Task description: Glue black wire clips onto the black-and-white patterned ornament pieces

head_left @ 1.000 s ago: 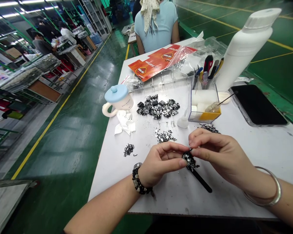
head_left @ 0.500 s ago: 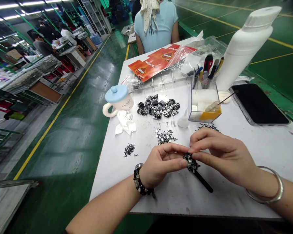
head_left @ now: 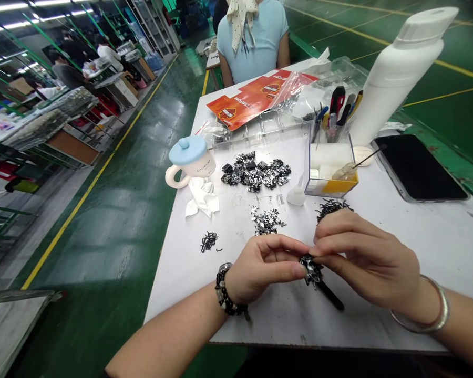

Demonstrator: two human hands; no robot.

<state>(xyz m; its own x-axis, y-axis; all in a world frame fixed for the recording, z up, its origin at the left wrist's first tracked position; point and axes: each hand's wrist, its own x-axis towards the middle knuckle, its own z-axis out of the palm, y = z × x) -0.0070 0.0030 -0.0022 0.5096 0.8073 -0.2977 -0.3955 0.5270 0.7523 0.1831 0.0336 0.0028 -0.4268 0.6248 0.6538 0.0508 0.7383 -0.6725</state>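
My left hand (head_left: pixel 264 269) and my right hand (head_left: pixel 366 260) meet over the white work table (head_left: pixel 228 283), their fingertips pinching a small black-and-silver metal piece (head_left: pixel 309 269). A black stick (head_left: pixel 332 296) runs from that piece down to the right, its lower end over the table. The fingers hide part of the piece. Nearest my right hand lies a small heap of black curled bits (head_left: pixel 331 209). Beyond my left hand are loose silver pieces (head_left: pixel 266 221).
Mid-table lie a heap of black-and-silver parts (head_left: pixel 255 172) and black curls (head_left: pixel 208 241). Nearby stand a blue-lidded mug (head_left: pixel 189 160), clear box (head_left: pixel 331 170), glue bottle (head_left: pixel 297 194), tall white bottle (head_left: pixel 402 79) and dark tablet (head_left: pixel 420 168). A co-worker (head_left: pixel 252 42) sits beyond.
My right hand has shifted slightly right and the metal piece with it. The black curled heap near it now shows more fully. My left hand stays in nearly the same place.
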